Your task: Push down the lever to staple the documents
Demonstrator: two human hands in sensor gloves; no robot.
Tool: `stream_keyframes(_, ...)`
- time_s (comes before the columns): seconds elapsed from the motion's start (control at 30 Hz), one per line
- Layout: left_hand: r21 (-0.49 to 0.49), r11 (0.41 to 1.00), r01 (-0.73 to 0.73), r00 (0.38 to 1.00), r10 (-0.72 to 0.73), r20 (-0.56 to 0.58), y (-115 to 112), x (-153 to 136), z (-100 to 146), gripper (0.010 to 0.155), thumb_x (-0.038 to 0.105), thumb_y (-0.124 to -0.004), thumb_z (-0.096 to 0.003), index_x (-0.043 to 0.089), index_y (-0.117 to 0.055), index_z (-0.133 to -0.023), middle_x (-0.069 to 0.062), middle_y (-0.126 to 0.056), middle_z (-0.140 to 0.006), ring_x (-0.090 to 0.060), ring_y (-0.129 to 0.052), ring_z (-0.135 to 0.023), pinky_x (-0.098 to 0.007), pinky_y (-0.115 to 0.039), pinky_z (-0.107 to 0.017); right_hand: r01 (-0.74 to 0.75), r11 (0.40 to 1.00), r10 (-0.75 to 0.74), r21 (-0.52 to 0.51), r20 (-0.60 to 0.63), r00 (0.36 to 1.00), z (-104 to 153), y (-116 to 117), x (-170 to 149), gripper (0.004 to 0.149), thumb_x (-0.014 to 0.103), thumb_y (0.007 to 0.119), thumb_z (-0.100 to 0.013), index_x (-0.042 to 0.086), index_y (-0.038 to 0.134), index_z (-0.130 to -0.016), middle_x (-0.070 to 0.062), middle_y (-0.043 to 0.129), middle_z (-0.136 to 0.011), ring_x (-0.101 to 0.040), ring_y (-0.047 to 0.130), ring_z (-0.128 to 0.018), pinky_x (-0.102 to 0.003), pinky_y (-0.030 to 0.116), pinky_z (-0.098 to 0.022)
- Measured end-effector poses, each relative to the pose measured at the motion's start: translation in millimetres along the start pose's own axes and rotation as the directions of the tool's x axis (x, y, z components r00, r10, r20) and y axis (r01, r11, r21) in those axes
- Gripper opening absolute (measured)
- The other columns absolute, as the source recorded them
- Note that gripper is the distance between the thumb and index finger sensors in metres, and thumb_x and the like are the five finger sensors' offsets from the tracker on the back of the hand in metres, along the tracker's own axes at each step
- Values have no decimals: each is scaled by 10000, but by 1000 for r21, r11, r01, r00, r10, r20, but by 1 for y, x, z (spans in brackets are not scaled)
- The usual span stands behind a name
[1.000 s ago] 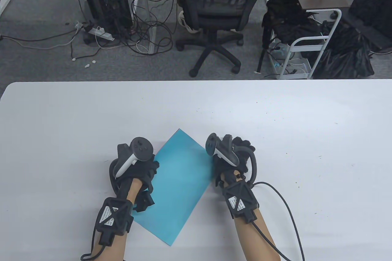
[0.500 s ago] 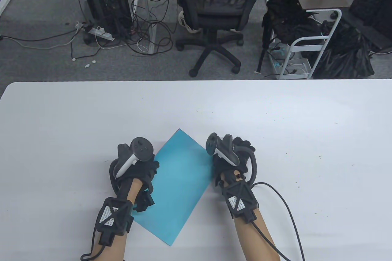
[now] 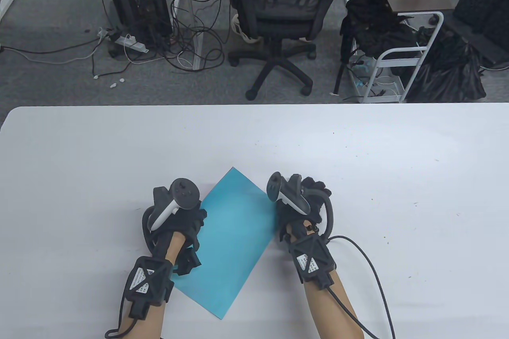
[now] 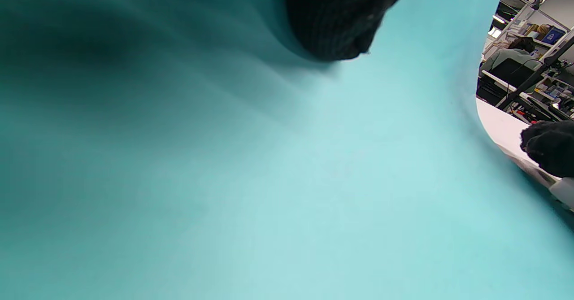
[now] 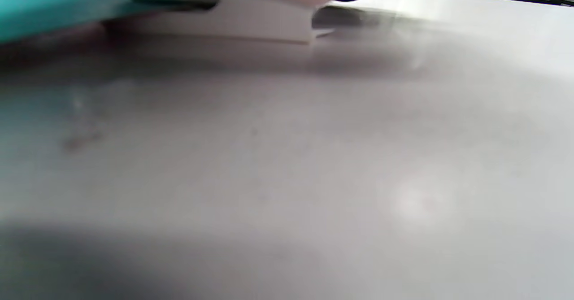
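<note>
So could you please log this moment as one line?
left hand: rests on teal paper sheet | right hand: on white stapler at sheet's right edge | white table

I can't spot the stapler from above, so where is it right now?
It's hidden under the right hand in the table view. The right wrist view shows the white stapler on the table, at the blue paper's right edge.
</note>
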State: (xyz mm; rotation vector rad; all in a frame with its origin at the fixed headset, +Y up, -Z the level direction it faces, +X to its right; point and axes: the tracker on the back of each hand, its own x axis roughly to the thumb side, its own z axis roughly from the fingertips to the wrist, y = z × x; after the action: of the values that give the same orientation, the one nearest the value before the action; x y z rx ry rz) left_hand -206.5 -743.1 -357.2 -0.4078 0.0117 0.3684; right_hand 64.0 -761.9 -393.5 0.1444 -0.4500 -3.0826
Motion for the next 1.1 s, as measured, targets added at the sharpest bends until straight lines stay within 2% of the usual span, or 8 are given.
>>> stream_keyframes(1.1,-4,1000,-8,1000,8,-1,0,-1,0,402,277,-766,-560,138,-873,-922,-119,-1046,-807,-338,-1020,-694,-640,-804,-577,67,997,-66,-36,30,997,-2,-4,-10,741,437,428,-590,-51,279,-1126,-406,383,-1101,-680,452,-972,-767,438,-682)
